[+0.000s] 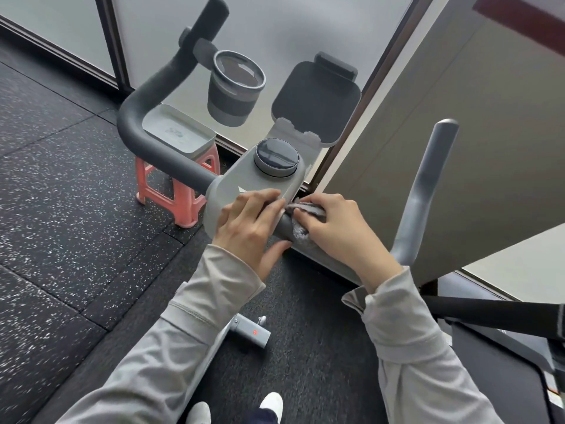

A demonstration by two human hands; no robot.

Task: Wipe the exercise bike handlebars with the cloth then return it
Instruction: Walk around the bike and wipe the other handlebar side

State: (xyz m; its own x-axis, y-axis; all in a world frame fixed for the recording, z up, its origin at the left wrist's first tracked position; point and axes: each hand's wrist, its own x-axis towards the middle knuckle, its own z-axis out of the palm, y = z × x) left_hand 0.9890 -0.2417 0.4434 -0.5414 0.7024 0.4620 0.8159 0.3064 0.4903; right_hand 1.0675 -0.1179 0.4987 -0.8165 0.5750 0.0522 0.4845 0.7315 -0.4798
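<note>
The exercise bike's dark handlebar [159, 87] curves up at the left; its right arm [428, 185] rises at the right. Between them is the grey console [260, 179] with a round dial. My right hand [339, 231] is closed on a grey cloth [301, 231], wrapped around the bar just right of the console. My left hand [250, 228] lies on the console's near edge, fingers spread, fingertips touching the cloth's upper end.
A cup holder [235, 87] and a tablet holder [315, 102] stand behind the console. A grey tray [180, 133] rests on a pink stool [177, 191] at the left. Glass partitions stand behind, a treadmill [501, 347] at the lower right, speckled rubber floor all around.
</note>
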